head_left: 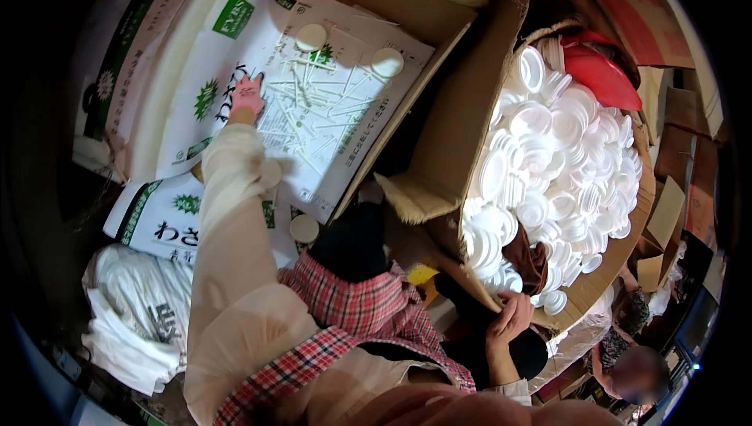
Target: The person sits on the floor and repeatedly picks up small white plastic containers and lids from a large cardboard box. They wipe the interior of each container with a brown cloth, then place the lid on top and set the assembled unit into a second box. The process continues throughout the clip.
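My left hand point(247, 95), in a pink glove, reaches over the left side of a box lined with printed paper sacks point(329, 175). Its fingers are spread, with nothing visible in them. Beside it, thin white sticks point(301, 97) lie scattered on the sacks. Pale round discs point(387, 62) lie around the sticks, and a blurred disc point(270, 173) shows beside my left forearm. My bare right hand point(511, 318) is at the near rim of a cardboard box point(439, 144), fingers bent together; what they grip is hidden. White plastic lids point(548, 144) heap that box.
A red cloth or bag point(599, 73) lies at the far end of the lids, a brown cloth point(526, 257) near the front. White sacks point(137, 324) are piled at lower left. Another person point(623, 332) is at lower right, near more cardboard boxes point(666, 222).
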The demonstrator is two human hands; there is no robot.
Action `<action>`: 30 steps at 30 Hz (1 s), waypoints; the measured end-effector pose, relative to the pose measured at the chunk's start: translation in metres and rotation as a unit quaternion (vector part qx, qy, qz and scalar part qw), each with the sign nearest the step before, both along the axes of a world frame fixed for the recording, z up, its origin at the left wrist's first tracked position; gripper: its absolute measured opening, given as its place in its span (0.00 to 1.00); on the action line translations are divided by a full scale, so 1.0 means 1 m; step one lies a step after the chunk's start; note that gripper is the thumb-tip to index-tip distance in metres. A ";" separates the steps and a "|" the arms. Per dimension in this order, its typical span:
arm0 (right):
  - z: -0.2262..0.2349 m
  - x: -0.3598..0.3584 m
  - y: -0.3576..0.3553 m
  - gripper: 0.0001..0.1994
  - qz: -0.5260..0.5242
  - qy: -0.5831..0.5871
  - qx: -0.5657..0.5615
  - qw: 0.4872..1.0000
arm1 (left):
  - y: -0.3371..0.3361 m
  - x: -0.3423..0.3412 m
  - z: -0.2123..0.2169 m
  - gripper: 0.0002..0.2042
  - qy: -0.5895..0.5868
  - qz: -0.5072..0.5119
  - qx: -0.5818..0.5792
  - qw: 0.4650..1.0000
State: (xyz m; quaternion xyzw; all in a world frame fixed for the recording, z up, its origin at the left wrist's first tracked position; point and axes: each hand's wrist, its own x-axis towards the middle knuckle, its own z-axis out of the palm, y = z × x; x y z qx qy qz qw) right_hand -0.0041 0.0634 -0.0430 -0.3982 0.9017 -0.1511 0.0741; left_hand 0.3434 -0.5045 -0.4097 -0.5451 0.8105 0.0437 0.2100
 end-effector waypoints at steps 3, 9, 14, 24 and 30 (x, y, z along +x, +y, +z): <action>0.002 0.004 -0.006 0.21 -0.012 0.020 0.009 1.000 | 0.006 -0.055 0.044 0.39 0.136 0.099 0.016 0.986; 0.006 0.003 -0.013 0.22 -0.006 -0.005 0.026 1.000 | -0.034 -0.155 0.049 0.39 0.299 0.038 -0.065 0.951; 0.005 0.000 -0.009 0.21 0.008 0.006 0.019 1.000 | -0.053 -0.158 -0.007 0.39 0.076 -0.100 -0.151 0.981; 0.001 -0.002 -0.007 0.15 -0.002 0.033 0.001 0.999 | 0.153 -0.235 0.341 0.47 0.693 -0.334 0.062 0.635; 0.003 0.003 -0.001 0.16 -0.001 0.034 -0.017 0.999 | 0.128 -0.261 0.355 0.41 0.755 -0.192 0.165 0.605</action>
